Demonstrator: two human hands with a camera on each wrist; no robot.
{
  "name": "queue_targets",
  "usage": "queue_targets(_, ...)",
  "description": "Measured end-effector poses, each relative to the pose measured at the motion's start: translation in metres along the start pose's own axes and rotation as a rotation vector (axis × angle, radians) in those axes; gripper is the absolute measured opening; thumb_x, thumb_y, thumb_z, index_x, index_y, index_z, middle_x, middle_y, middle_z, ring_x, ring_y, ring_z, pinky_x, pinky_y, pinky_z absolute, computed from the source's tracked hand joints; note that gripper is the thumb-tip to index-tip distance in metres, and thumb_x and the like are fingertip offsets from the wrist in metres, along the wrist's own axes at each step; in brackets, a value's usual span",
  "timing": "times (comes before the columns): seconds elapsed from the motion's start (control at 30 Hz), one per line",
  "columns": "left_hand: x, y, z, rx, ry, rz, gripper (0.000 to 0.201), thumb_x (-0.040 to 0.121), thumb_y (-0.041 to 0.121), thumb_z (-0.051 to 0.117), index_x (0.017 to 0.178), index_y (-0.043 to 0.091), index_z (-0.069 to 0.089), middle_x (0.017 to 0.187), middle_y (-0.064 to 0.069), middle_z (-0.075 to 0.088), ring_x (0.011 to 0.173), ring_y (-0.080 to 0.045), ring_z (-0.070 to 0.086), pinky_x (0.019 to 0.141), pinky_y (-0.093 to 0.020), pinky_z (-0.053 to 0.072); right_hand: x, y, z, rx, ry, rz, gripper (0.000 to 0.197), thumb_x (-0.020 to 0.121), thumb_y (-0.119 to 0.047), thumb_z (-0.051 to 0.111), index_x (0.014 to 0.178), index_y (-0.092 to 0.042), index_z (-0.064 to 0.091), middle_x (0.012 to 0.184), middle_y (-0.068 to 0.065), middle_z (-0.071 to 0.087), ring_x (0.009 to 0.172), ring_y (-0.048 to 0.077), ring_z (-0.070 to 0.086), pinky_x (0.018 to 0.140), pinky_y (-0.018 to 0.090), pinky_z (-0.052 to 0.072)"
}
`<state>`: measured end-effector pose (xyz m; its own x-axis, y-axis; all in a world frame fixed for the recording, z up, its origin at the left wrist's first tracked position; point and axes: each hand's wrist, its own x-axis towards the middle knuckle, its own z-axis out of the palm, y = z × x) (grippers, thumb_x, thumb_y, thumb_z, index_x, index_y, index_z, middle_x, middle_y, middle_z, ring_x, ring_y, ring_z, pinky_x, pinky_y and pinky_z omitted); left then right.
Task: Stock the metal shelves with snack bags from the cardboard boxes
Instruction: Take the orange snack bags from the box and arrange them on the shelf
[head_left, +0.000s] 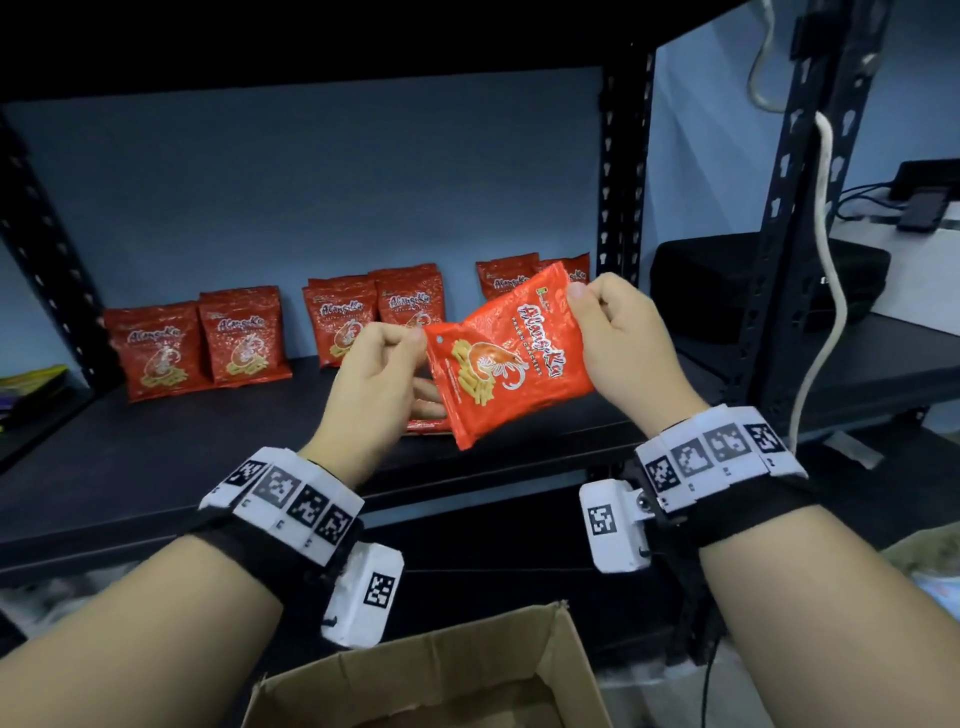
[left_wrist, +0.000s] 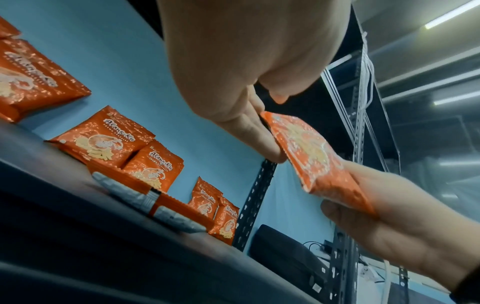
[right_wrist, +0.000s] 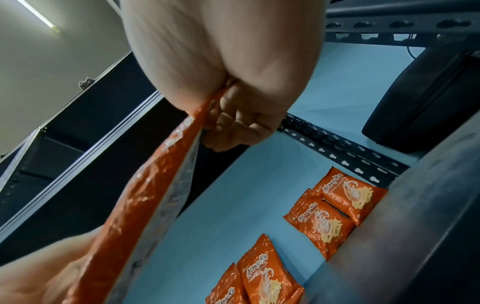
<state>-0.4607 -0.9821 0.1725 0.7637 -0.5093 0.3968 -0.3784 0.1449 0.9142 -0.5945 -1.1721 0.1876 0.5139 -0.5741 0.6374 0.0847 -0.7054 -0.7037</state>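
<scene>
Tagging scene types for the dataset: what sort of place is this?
Probably a stockroom or a mock shop set up in an office. Black slotted metal shelving holds rows of identical red snack bags, an open cardboard box sits below, and a desk with cables and devices stands behind.

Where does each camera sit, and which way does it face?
Head: looks down and forward at the shelf, both hands and forearms, the box.
Left wrist: under the left hand, looking up along it past the held bag; right hand shows.
Right wrist: under the right hand, looking up along it.
All three share the bag.
</scene>
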Motion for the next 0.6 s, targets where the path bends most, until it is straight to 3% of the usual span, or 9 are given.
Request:
queue_targets(0.07, -0.001, -0.001, -0.003, -0.009, -0.031, 0.006, 0.010, 0.103, 0.024, 0.062, 0.104, 0.016, 0.056, 0.077, -0.005, 0.069, 0.066, -0.022, 0.069, 0.063, -0.039, 0.059, -0.002, -0.003, 0.000, 0.049, -0.028, 0.026, 0.040, 0.107, -0.039, 0.048, 0.092, -0.004, 0.057, 0.086, 0.017, 0.064, 0.072, 0.024, 0.057, 0.071, 0.041, 0.051)
queue_targets(0.13, -0.002, -0.002, -0.006, -0.033, -0.055, -0.019, 0.024, 0.100, 0.020, 0.067, 0.120, 0.011, 0.058, 0.083, -0.009, 0.073, 0.075, -0.024, 0.072, 0.068, -0.040, 0.061, -0.006, -0.005, 0.001, 0.093, -0.072, 0.050, 0.041, 0.106, -0.043, 0.051, 0.095, -0.004, 0.061, 0.093, 0.022, 0.068, 0.082, 0.035, 0.064, 0.077, 0.047, 0.054)
queue_targets(0.17, -0.003, -0.002, -0.008, -0.038, -0.071, -0.034, 0.024, 0.100, 0.021, 0.066, 0.120, 0.009, 0.061, 0.087, -0.011, 0.075, 0.079, -0.025, 0.074, 0.070, -0.040, 0.062, -0.007, -0.005, 0.002, 0.101, -0.088, 0.052, 0.042, 0.105, -0.044, 0.052, 0.095, -0.004, 0.061, 0.092, 0.023, 0.068, 0.083, 0.037, 0.065, 0.077, 0.048, 0.056)
queue_targets(0.27, -0.007, -0.001, -0.013, -0.017, -0.075, -0.054, 0.022, 0.102, 0.026, 0.062, 0.089, 0.009, 0.067, 0.088, -0.011, 0.076, 0.079, -0.026, 0.074, 0.069, -0.037, 0.061, -0.008, -0.004, 0.001, 0.144, -0.099, 0.054, 0.037, 0.104, -0.037, 0.057, 0.087, -0.005, 0.059, 0.083, 0.016, 0.069, 0.071, 0.029, 0.064, 0.074, 0.046, 0.056)
queue_targets(0.37, -0.009, 0.001, -0.018, -0.043, -0.067, -0.040, 0.031, 0.103, 0.024, 0.062, 0.072, 0.019, 0.062, 0.085, -0.009, 0.073, 0.082, -0.029, 0.073, 0.068, -0.038, 0.060, -0.008, 0.002, 0.002, 0.181, -0.081, 0.086, 0.035, 0.103, -0.035, 0.059, 0.081, -0.008, 0.057, 0.083, 0.013, 0.067, 0.078, 0.030, 0.066, 0.080, 0.052, 0.058)
queue_targets(0.5, -0.011, 0.005, -0.018, -0.072, -0.018, -0.016, 0.034, 0.104, 0.019, 0.059, 0.070, 0.019, 0.057, 0.075, 0.000, 0.069, 0.074, -0.019, 0.071, 0.061, -0.029, 0.057, -0.014, 0.005, 0.014, 0.185, -0.026, 0.092, 0.035, 0.104, -0.038, 0.056, 0.076, -0.017, 0.054, 0.083, 0.010, 0.063, 0.082, 0.031, 0.064, 0.081, 0.057, 0.056)
queue_targets(0.6, -0.010, 0.003, -0.018, -0.061, -0.027, -0.026, 0.034, 0.103, 0.020, 0.060, 0.069, 0.020, 0.058, 0.079, -0.006, 0.070, 0.076, -0.023, 0.071, 0.063, -0.032, 0.058, -0.013, 0.003, 0.016, 0.154, 0.004, 0.068, 0.035, 0.104, -0.040, 0.055, 0.079, -0.016, 0.056, 0.084, 0.009, 0.067, 0.083, 0.030, 0.066, 0.079, 0.056, 0.057)
